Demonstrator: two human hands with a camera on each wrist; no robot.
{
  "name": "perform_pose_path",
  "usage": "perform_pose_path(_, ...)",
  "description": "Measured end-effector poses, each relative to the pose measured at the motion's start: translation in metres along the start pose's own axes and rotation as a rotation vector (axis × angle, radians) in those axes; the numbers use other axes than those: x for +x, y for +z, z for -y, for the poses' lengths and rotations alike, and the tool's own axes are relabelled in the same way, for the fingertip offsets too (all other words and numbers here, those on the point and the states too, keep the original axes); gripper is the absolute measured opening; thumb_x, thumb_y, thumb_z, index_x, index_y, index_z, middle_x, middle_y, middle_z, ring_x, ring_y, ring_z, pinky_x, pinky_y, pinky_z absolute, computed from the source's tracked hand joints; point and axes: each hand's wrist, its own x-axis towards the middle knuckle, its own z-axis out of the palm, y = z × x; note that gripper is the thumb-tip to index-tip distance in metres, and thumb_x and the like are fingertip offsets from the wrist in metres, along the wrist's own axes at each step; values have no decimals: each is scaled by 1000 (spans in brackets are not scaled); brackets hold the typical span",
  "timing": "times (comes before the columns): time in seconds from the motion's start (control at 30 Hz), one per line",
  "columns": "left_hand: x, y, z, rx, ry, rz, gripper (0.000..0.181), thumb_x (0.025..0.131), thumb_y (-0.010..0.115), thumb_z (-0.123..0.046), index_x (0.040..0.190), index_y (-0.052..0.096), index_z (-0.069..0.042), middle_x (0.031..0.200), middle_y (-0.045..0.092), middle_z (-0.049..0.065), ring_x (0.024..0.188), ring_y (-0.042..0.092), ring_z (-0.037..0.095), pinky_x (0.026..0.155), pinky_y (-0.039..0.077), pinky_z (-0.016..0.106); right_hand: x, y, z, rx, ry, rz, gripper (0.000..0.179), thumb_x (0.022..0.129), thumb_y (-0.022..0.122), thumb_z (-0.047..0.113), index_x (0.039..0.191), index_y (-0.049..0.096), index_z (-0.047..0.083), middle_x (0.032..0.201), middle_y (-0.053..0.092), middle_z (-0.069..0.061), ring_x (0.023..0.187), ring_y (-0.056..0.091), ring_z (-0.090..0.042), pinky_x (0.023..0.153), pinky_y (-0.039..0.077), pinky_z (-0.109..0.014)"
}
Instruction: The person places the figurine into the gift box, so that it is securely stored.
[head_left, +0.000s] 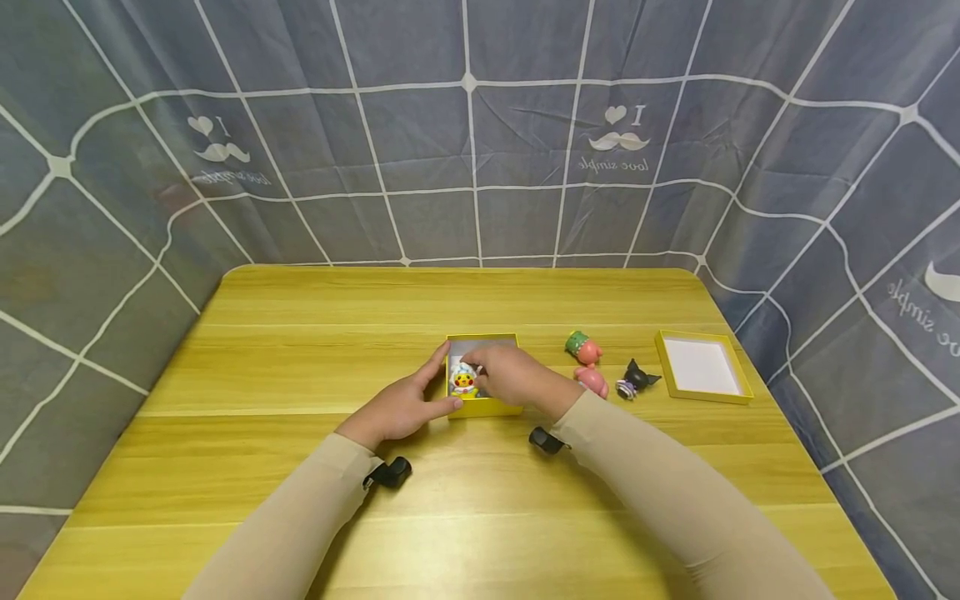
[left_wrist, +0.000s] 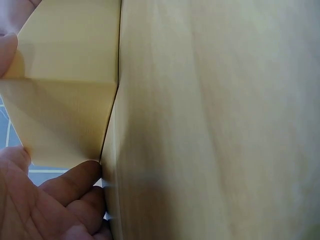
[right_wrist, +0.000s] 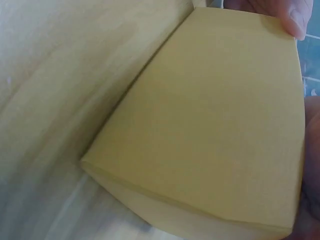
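Observation:
A small figurine with a yellow face, red cheeks and a white hood sits inside the left part of an open yellow box. My right hand reaches over the box from the right and holds the figurine between thumb and fingers. Around the box's left side, my left hand steadies it, thumb at the front wall and fingers along the left wall. In the left wrist view, fingertips touch the box's lower edge at the table. The box's front wall fills the right wrist view; the figurine is hidden there.
Right of the box lie a pink figurine with a green top, another pink figurine and a black-headed figurine. Farther right is the yellow lid, white inside up. A grey checked curtain hangs behind the wooden table.

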Motion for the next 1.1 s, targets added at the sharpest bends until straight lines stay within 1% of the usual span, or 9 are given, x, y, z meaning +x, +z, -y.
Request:
perform_pose_path(0.13,0,0,-1,4,-2,1,96,96,63,-68,165,-1,-54,173,26,11,151,43,44,121,38,62,0,-1,1,-41,0,22,42,105,65,14,146,62,7,112,74,-5,87,62,-16,81,53,-31)
perform_pose_path(0.2,0,1,-1,4,-5,2,96,96,63,-68,165,-2,-54,173,26,11,151,42,44,120,39,62,0,-1,1,-53,10,34,45,105,67,17,148,60,8,114,74,-4,88,61,-14,82,53,-30)
perform_pose_path(0.33,1,1,0,-3,-4,2,95,97,64,-66,165,-2,-55,174,26,10,152,41,44,121,38,62,-1,0,0,-50,-3,35,50,103,70,21,150,58,7,116,74,-4,91,62,-13,84,54,-31)
perform_pose_path(0.47,1,2,1,-3,-4,1,95,97,64,-65,165,-2,-55,174,26,11,153,40,44,121,37,63,-1,1,-2,-27,-30,17,47,102,72,21,145,60,7,111,72,-2,89,61,-13,83,54,-30)
perform_pose_path(0.57,1,2,1,3,-7,0,94,97,64,-65,164,-2,-56,174,26,11,152,41,44,121,37,63,0,1,-2,-24,-29,17,44,102,72,21,143,62,7,110,72,-2,90,62,-14,84,54,-31)
perform_pose_path(0.63,1,2,1,6,-7,-2,94,97,64,-66,164,-1,-56,174,26,11,152,41,44,121,38,63,0,1,-1,-31,-20,22,45,102,72,21,144,62,7,114,73,-4,93,62,-15,86,55,-32)
perform_pose_path(0.73,1,2,1,7,-7,-3,94,97,64,-66,165,-1,-55,174,26,11,152,41,44,120,38,63,1,0,0,-39,4,29,49,102,72,23,147,60,6,126,73,-7,99,63,-16,92,55,-34)
perform_pose_path(0.83,1,2,0,9,-7,-4,95,97,64,-67,165,-1,-54,174,26,10,152,41,44,121,38,63,1,0,1,-34,20,33,51,102,72,23,148,59,6,130,72,-8,101,63,-16,93,55,-35)
perform_pose_path(1.1,0,2,0,12,-7,-5,95,98,64,-64,167,0,-51,173,27,12,150,43,45,119,39,63,1,1,1,-14,27,35,49,102,72,22,147,61,7,119,74,-5,93,62,-14,87,54,-31)
